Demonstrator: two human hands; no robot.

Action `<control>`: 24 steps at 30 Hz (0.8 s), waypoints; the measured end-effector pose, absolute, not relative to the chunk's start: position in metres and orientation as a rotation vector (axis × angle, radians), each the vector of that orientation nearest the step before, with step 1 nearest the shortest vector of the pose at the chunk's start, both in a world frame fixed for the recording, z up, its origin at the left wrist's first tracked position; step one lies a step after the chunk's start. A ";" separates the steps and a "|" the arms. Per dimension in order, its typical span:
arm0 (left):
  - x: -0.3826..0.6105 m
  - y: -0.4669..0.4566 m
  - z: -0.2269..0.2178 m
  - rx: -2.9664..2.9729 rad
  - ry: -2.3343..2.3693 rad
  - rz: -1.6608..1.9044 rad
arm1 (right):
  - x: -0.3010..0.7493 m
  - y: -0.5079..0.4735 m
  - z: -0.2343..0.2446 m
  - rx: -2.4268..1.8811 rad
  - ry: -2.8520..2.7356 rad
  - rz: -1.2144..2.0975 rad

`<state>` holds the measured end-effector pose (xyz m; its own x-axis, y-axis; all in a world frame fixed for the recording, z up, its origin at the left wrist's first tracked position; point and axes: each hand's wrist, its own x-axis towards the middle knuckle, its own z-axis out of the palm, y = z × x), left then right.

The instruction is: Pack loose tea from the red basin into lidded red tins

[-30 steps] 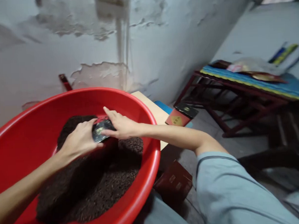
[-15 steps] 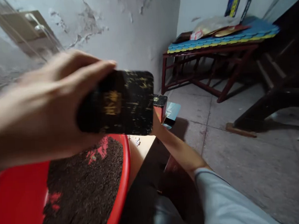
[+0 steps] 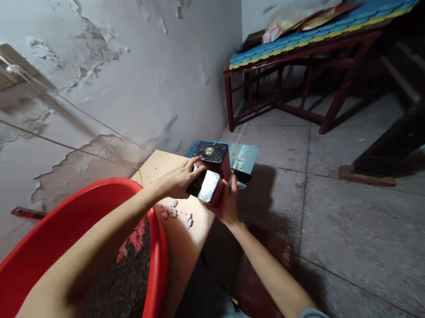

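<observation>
My left hand [image 3: 178, 180] reaches over the red basin [image 3: 157, 257] and grips a black lid [image 3: 206, 186], tilted so its shiny face shows. The lid is pressed against a red tin [image 3: 223, 171] with a black, gold-marked top [image 3: 210, 152]. My right hand [image 3: 227, 204] comes up from below and closes on the tin's lower right side. Both hands meet over the far end of a pale wooden board [image 3: 156, 166]. Dark loose tea leaves [image 3: 126, 287] lie in the basin under my left forearm.
White scraps [image 3: 172, 212] lie on the board. A blue sheet [image 3: 246, 156] and a flat dark object [image 3: 241, 177] are behind the tin. A red wooden bench [image 3: 300, 64] with a blue mat stands at the back. A peeling wall runs along the left; grey floor tiles lie to the right.
My left hand has carried the black lid from close to the camera out to the red tin in my right hand. The view has shifted down toward the board.
</observation>
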<state>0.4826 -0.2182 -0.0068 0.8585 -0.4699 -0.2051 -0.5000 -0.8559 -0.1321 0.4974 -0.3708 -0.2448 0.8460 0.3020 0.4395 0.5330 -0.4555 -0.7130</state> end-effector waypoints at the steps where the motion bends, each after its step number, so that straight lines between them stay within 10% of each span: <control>1: 0.488 -0.217 -0.012 -2.839 0.695 0.270 | 0.502 -0.366 -0.250 -2.071 -0.548 -0.341; 16: 0.516 -0.235 -0.022 -2.752 0.486 0.472 | 0.515 -0.369 -0.243 -2.008 -0.574 -0.156; 24: 0.392 -0.228 0.037 -2.840 0.431 0.155 | 0.459 -0.413 -0.101 -1.723 -0.867 -0.886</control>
